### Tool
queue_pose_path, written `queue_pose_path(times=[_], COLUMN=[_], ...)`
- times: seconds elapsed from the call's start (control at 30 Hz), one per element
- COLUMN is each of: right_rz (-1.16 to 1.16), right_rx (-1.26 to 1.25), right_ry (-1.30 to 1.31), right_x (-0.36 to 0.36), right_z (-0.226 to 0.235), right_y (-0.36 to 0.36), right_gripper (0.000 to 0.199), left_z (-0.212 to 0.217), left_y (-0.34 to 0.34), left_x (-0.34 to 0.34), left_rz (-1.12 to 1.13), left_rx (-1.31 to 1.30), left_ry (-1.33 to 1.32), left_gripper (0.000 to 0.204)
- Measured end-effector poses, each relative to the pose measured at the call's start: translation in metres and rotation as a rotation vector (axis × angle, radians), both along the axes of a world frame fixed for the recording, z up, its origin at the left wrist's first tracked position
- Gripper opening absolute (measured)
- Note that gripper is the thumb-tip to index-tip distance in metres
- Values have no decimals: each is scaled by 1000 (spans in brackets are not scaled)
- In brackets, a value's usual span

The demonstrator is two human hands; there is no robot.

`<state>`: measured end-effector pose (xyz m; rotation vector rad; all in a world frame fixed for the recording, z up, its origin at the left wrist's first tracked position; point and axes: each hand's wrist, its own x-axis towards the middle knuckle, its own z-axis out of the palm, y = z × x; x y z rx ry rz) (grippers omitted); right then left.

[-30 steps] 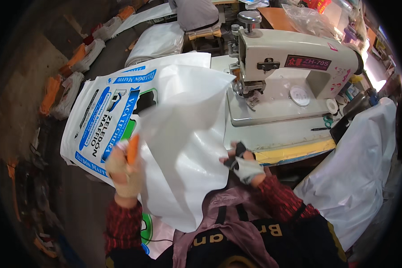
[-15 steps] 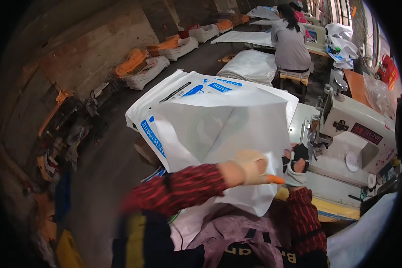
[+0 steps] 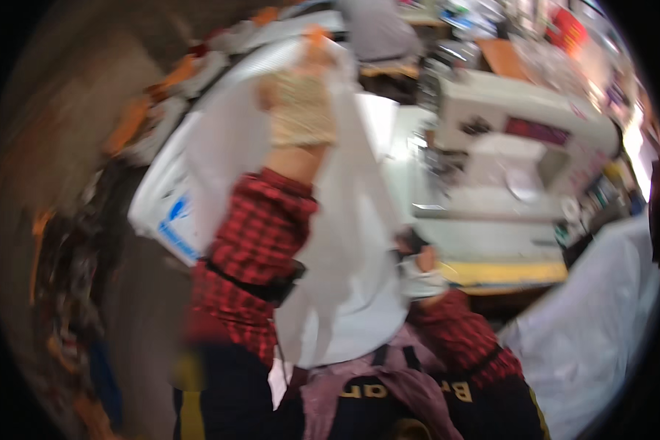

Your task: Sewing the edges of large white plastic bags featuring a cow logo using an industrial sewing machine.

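A large white woven-plastic sack [image 3: 345, 293] hangs stretched from the far edge of the stack towards my lap. My left hand [image 3: 301, 103], in a cream glove with orange at the fingertips, reaches out over its far end. Those fingers are smeared by motion, so their grip does not show. Lower down and to the right, my right hand [image 3: 419, 270], in a black and white glove with bare fingers, is closed on the sack's right edge. Beneath lie more white sacks with blue print [image 3: 172, 220], partly covered by it.
A white sewing machine [image 3: 521, 125] stands on its table [image 3: 484, 238] to my right, with a yellow front edge. Pale sheeting [image 3: 587, 293] drapes at the lower right. Orange and white bundles [image 3: 128, 125] line the left wall. A person in grey [image 3: 378, 29] sits ahead.
My left hand has swung far forward and left from near the right hand. The sack now stretches lengthwise, and the whole view has shifted and blurred. My right hand stays at the sack's edge.
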<state>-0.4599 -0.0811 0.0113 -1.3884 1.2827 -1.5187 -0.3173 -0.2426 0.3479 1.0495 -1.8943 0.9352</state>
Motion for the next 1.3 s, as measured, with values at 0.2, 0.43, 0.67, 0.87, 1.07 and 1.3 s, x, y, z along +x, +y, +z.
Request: queue_pose_path(times=[0.2, 0.43, 0.67, 0.87, 1.07, 1.3], right_rz=[52, 160, 275, 333, 258, 122], right_rx=[547, 775, 780, 852, 757, 414], right_ry=[455, 715, 813, 784, 755, 804], right_x=[20, -30, -42, -34, -34, -34], right_z=[77, 36, 7, 88, 68, 53], right_y=[81, 105, 122, 62, 43, 73], right_gripper=[27, 42, 49, 50, 35, 39], left_z=[-119, -197, -249, -184, -107, -187], left_y=[-77, -12, -45, -104, -60, -59], left_x=[-43, -109, -118, -83, -72, -90], left_rz=[-425, -357, -563, -57, 263, -67], left_rx=[142, 1191, 706, 1320, 1717, 1031], left_ry=[-157, 256, -298, -945, -1039, -601], left_gripper=[21, 21, 25, 47, 61, 55])
